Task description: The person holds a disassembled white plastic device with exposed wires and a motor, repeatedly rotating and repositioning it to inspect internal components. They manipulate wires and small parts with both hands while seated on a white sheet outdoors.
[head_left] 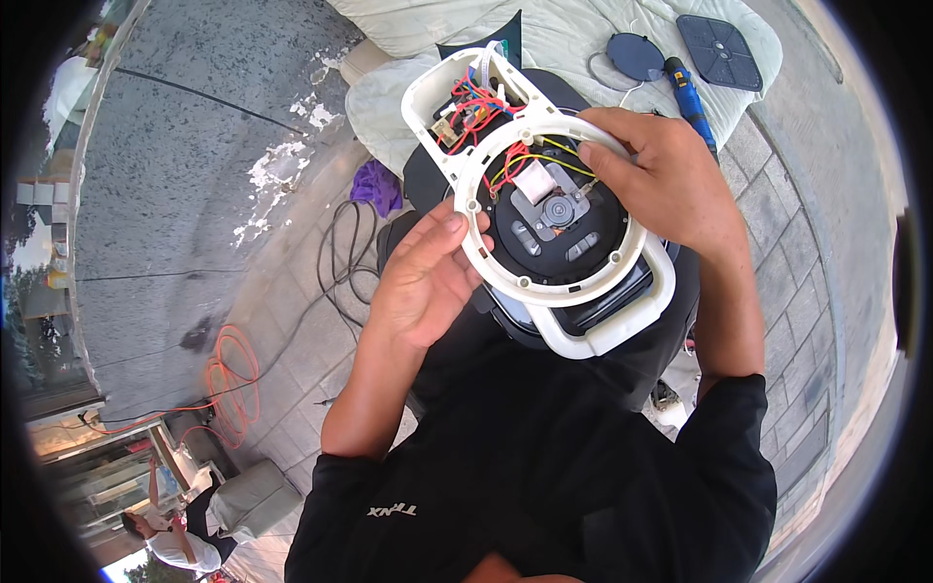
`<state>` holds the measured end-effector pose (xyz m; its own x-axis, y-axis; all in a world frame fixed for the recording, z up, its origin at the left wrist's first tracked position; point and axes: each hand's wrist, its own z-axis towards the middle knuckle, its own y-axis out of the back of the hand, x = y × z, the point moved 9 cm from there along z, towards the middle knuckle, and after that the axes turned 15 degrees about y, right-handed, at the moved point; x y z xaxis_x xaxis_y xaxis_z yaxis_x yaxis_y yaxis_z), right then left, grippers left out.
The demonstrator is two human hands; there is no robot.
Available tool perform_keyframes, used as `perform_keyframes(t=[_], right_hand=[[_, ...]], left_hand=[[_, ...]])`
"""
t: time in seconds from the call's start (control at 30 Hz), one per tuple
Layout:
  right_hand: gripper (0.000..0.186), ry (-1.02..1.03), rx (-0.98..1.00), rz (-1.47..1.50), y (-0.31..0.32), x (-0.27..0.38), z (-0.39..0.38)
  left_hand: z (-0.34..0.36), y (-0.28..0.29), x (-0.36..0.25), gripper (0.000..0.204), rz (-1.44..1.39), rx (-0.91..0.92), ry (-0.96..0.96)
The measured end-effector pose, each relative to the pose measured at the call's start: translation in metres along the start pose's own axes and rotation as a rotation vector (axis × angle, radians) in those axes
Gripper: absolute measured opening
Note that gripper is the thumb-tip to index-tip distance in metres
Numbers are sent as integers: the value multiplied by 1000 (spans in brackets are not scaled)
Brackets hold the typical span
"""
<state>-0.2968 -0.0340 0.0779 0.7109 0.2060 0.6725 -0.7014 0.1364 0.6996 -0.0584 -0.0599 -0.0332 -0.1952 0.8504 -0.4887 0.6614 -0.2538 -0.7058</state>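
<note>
An opened appliance housing of white plastic (472,243) rests over my lap. It has a round ring, a loop handle (619,335) at the near side and a box-shaped compartment (413,107) at the far left. Red and blue wires (479,109) crowd that compartment. Inside the ring lies a black round base with a metal bracket (559,209) and yellow and red wires. My left hand (420,277) grips the ring's left side, thumb on the rim. My right hand (671,180) is closed over its upper right edge, thumb by the inner rim; its fingertips are partly hidden.
A pale quilted cover (389,112) lies beyond the housing, bearing a blue power screwdriver (688,102), a round black disc (637,58) and a black square panel (719,51). Left are a purple cloth (377,188), a dark cable (333,262) and an orange cord (233,389). Another person (180,544) is lower left.
</note>
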Motion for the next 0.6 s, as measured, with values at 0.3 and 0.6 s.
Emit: perform_keyframes(t=[0.3,0.6], right_hand=[[28,132,-97,-4,2,-5,-7],[29,38,-16,8,0,-13,-11]], left_hand=[[-12,-4,5,43,124,-223,-19],[-23,-18,-2,43,366,-337,34]])
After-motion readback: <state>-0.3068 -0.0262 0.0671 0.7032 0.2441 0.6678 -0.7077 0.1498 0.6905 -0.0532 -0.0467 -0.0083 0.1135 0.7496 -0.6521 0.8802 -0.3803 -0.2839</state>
